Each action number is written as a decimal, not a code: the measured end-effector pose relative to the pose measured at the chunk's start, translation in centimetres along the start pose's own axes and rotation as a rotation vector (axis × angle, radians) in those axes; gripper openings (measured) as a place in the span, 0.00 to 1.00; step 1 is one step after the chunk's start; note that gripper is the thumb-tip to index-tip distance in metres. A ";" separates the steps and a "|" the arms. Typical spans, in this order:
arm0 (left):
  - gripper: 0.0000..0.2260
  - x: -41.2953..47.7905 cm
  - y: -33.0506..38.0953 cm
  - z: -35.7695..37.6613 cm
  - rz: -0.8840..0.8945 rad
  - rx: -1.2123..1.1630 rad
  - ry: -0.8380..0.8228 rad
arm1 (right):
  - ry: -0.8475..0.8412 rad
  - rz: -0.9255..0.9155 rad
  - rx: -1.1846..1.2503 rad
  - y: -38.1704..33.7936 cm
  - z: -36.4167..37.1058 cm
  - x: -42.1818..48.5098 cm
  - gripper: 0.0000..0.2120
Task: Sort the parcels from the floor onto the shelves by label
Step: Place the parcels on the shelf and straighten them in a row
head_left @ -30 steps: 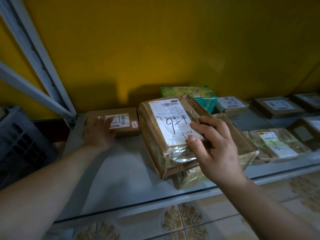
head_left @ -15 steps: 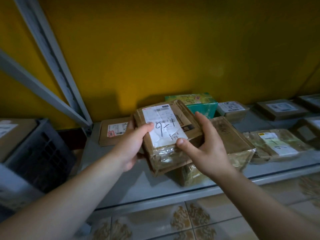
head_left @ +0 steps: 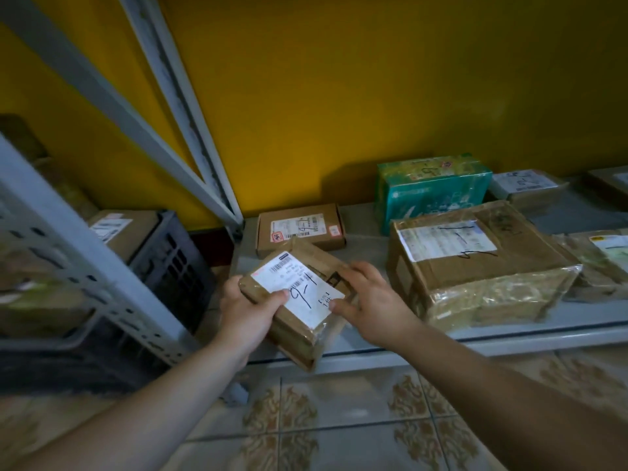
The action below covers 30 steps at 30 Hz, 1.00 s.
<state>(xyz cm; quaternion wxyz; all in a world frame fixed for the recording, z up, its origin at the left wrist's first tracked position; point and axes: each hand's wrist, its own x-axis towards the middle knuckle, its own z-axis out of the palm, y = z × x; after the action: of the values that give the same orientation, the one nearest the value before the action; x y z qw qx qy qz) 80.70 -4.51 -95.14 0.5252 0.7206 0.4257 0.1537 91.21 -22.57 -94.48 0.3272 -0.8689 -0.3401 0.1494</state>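
I hold the parcel (head_left: 299, 311) between both hands, tilted toward me over the shelf's (head_left: 373, 346) front edge. My left hand (head_left: 248, 314) grips its near-left corner, thumb on the label (head_left: 299, 287). My right hand (head_left: 372, 300) clasps the right side, thumb at the label's corner. It looks light and stiff, taped cardboard under slick film, so I judge the edges a safer hold than the faces. A box (head_left: 300, 229) lies just beyond my hands, a carton (head_left: 475, 263) to their right.

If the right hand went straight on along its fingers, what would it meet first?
The taped brown cardboard parcel with the white label: the right hand touches its right edge, and the left hand grips the other side. Past it, probably the flat brown cardboard box; depth is unclear.
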 end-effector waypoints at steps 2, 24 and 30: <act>0.29 0.6 -1.0 -0.2 0.013 0.119 0.032 | -0.015 -0.019 -0.113 -0.5 0.6 0.3 0.31; 0.42 -0.4 3.1 1.8 0.513 1.347 -0.325 | -0.087 0.285 -0.633 3.5 -9.2 0.1 0.36; 0.41 -0.5 3.4 3.3 0.369 1.265 -0.329 | -0.020 0.316 -0.637 5.4 -9.5 -0.6 0.34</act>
<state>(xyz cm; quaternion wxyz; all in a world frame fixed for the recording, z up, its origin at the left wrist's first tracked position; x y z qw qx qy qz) 84.16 -7.25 -93.29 0.0259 0.9640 0.2182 -0.1495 98.00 -30.45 -91.06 0.0091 -0.9676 -0.2344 0.0932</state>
